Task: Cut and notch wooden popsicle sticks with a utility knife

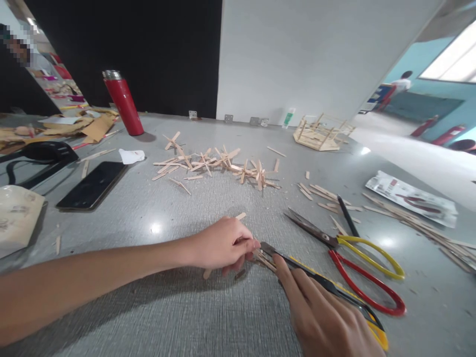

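My left hand (226, 243) is closed, thumb and forefinger pinched on thin wooden sticks (265, 260) that stick out to its right. Another flat stick (241, 216) shows behind that hand, and a stick end (207, 273) shows below it. My right hand (323, 312) grips a black and yellow utility knife (312, 274). The knife's tip meets the sticks close to my left fingertips; whether it cuts into them I cannot tell. Just beyond the knife lie scissors (327, 240) with one red and one yellow handle, blades spread.
Joined and loose sticks (223, 161) are strewn mid-table. A polygonal stick frame (322, 134) stands behind them at the right. A black pen (348, 216), a white packet (412, 198) and long sticks (420, 225) lie right. A phone (92, 186) and red bottle (124, 103) are left.
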{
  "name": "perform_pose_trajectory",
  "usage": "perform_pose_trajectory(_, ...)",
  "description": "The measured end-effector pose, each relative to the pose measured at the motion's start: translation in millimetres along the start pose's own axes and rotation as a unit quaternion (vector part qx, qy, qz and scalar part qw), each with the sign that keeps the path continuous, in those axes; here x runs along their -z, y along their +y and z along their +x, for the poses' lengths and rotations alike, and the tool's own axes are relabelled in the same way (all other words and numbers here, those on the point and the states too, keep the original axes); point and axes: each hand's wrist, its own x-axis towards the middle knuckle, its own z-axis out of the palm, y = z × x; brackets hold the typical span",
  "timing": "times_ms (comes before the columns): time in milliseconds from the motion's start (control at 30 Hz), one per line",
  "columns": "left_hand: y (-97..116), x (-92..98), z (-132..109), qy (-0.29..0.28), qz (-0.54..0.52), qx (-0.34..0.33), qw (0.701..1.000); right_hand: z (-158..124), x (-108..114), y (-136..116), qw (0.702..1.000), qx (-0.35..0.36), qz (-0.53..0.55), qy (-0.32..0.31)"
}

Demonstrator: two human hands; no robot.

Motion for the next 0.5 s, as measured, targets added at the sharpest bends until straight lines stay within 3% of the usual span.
perform_pose_trajectory(500,-3.0,2.9,0.0,-0.028,-0.01,-0.006,1.0,10.6,9.6,-7.4,0.996,0.043,-0.076,0.028)
